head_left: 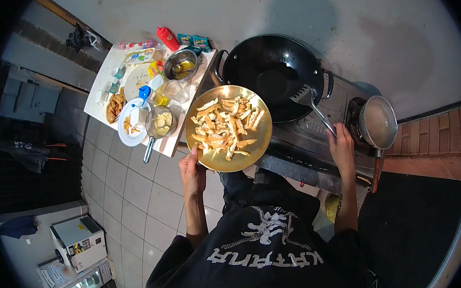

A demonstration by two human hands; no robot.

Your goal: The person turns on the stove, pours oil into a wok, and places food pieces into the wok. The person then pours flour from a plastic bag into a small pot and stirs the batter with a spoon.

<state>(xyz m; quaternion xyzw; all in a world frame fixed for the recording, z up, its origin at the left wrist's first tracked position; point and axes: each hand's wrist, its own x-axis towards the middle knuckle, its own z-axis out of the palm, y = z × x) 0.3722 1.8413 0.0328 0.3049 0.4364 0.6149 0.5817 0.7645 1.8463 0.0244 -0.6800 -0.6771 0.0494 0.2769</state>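
My left hand (192,169) grips the near rim of a round gold-coloured plate (201,96), thumb over the edge. Light-brown strips of food (229,123), pale on their cut faces, are spread across it. In my right hand (342,146) is a slotted metal spatula (315,106), held by its handle. Its slotted head lies over the right rim of a large black wok (273,58) on the stove. The plate is held beside the wok's near left side, apart from the spatula. The wok's dark inside shows no food.
Right of the wok stands a saucepan (380,121) with a wooden handle. At left, a white table (100,73) carries a metal bowl (180,65), a red squeeze bottle (168,38), a white plate (129,140) and a small pan (161,122). The stove's front edge (314,163) is close to me.
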